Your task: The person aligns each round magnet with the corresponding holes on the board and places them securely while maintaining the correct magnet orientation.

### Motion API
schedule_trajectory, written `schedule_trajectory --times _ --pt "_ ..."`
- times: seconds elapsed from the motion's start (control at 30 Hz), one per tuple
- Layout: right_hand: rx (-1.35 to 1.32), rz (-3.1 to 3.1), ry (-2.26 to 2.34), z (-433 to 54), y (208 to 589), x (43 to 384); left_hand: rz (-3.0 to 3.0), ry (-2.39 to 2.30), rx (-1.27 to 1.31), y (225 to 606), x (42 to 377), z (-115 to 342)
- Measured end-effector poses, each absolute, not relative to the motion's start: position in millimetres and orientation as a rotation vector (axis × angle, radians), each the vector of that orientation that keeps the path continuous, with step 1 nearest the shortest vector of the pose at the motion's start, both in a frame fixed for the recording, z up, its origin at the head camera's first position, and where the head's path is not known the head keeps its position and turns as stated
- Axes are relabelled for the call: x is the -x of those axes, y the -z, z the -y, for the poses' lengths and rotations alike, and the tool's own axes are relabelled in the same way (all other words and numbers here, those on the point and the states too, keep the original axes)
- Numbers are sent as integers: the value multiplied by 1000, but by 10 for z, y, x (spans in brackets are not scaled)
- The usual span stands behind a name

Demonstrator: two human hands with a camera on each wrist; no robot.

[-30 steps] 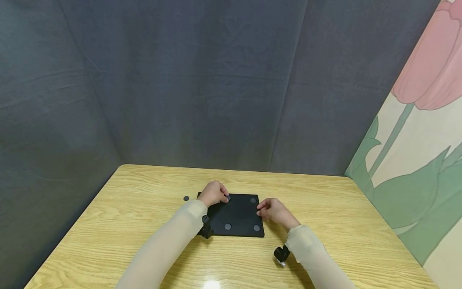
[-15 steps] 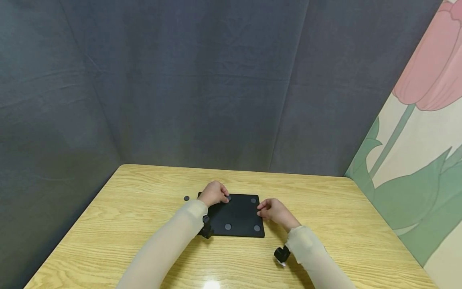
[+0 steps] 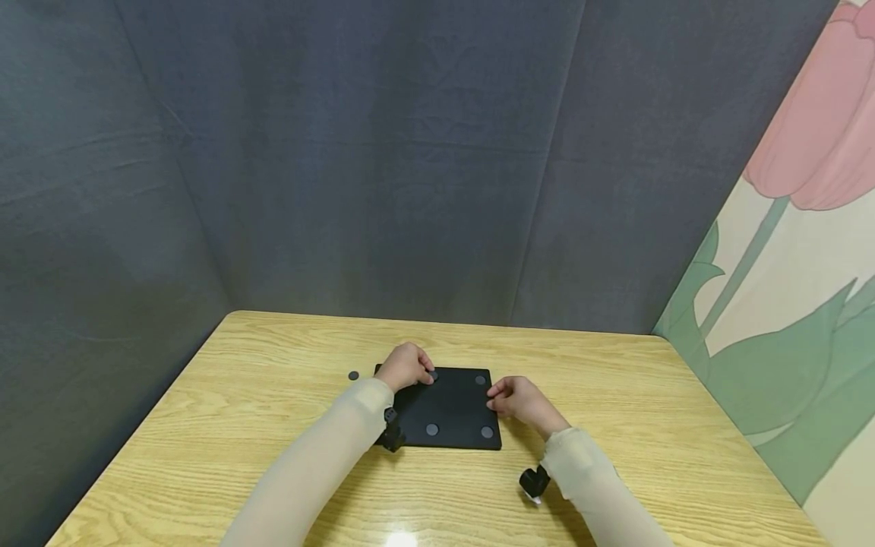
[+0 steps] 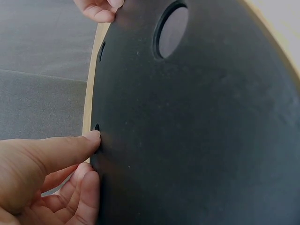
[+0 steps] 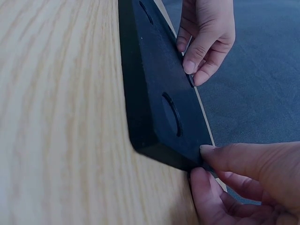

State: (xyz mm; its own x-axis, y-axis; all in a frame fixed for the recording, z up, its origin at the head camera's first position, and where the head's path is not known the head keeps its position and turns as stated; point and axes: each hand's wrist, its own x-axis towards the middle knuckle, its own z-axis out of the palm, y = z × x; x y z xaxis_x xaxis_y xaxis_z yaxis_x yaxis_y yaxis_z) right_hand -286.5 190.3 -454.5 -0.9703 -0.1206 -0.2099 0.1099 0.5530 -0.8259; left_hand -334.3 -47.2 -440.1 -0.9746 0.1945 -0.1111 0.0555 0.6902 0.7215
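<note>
A flat black rectangular board (image 3: 454, 403) with several round, grey-floored recesses (image 3: 432, 430) lies in the middle of the wooden table (image 3: 307, 486). My left hand (image 3: 405, 366) reaches over its far left part and pinches the far edge. In the left wrist view, the thumb (image 4: 70, 150) rests on top by a small recess at that edge, fingers curled below. My right hand (image 3: 521, 399) pinches the right edge; in the right wrist view its thumb (image 5: 239, 157) lies on top and the fingers sit against the side. The board's left part is hidden under the left forearm.
A small dark disc (image 3: 353, 375) lies on the table just left of the board. Dark grey cloth (image 3: 383, 190) hangs behind and left of the table. A wall with a painted pink tulip (image 3: 793, 144) borders the right side.
</note>
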Motion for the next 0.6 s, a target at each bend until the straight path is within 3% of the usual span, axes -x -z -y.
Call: schedule_trajectory --times 0.6 --pt "6 -2550 1381 -1912 4576 2900 -2724 -1155 -224 4421 3365 480"
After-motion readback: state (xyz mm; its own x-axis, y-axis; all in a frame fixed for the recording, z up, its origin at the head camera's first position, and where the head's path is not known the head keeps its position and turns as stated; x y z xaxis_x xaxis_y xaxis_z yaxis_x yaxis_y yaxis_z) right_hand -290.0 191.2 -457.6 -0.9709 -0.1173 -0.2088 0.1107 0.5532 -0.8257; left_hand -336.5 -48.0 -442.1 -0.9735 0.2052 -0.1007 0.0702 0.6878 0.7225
